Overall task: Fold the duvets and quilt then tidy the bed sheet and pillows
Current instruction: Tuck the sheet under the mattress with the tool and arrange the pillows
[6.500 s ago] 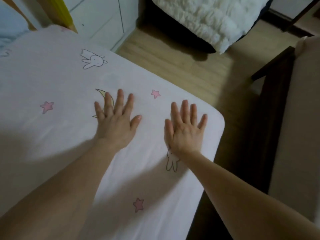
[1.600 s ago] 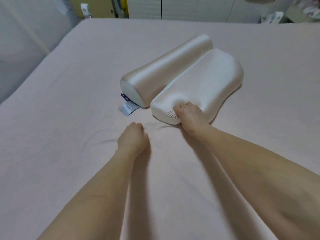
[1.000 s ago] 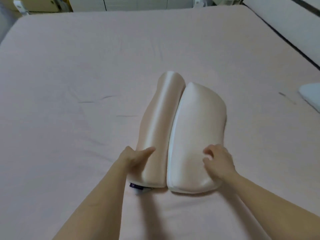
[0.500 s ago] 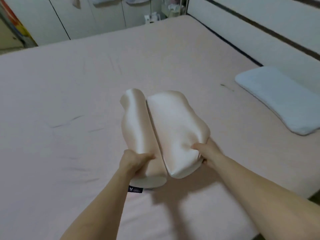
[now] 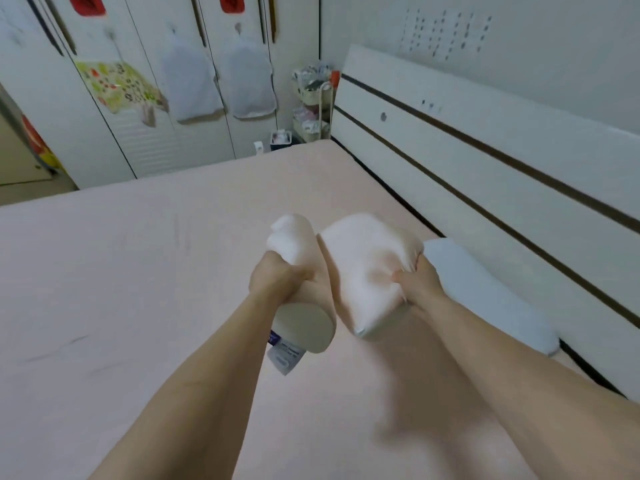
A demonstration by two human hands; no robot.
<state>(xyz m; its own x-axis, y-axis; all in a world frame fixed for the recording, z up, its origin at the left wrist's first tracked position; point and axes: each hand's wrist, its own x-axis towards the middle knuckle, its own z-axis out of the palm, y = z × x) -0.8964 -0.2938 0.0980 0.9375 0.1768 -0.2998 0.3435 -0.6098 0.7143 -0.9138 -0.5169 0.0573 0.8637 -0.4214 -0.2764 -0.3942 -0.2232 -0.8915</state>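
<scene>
I hold two cream pillows up in the air over the pink bed sheet [image 5: 121, 271]. My left hand [image 5: 273, 280] grips the satin bolster pillow [image 5: 304, 306], whose round end and hanging label face me. My right hand [image 5: 417, 282] grips the side of the contoured pillow [image 5: 363, 265]. The two pillows are side by side and touch. A pale blue pillow [image 5: 491, 296] lies flat on the sheet by the headboard, to the right of my right hand.
The white headboard [image 5: 485, 150] with dark stripes runs along the right side. White wardrobe doors [image 5: 173, 98] with hanging cloths stand beyond the bed's far edge. A small cluttered shelf cart [image 5: 313, 105] stands in the far corner.
Both pillows have risen further off the sheet and moved toward the headboard and the blue pillow. My view has swung up and right.
</scene>
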